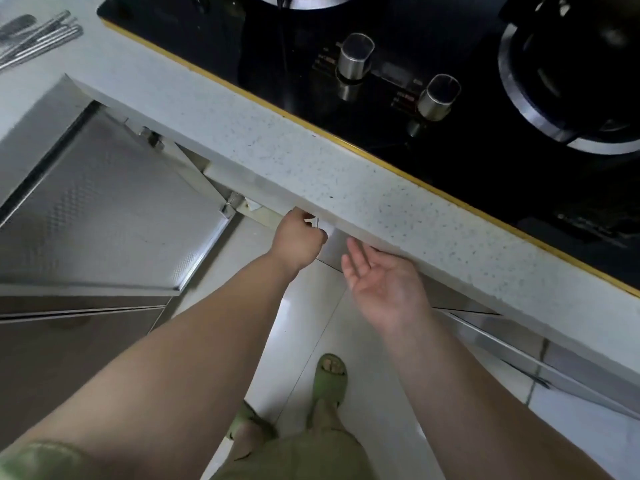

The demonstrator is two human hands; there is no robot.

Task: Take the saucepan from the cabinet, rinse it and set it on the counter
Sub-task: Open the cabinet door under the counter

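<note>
I saw no saucepan yet: my left hand (298,237) gripped the cabinet door (330,249) edge, right hand (381,278) slack-fingered at four o'clock; everything remained.

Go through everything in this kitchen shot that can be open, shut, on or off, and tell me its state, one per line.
Left cabinet door: swung open.
Cabinet door under the stove: top edge only in view, looks closed or barely ajar.
Left hand: fingers curled over that door's top edge.
Right hand: open, palm up, holding nothing.
Stove burner: no flame visible.
Stove knobs: setting unreadable.
Saucepan: not in view.
</note>
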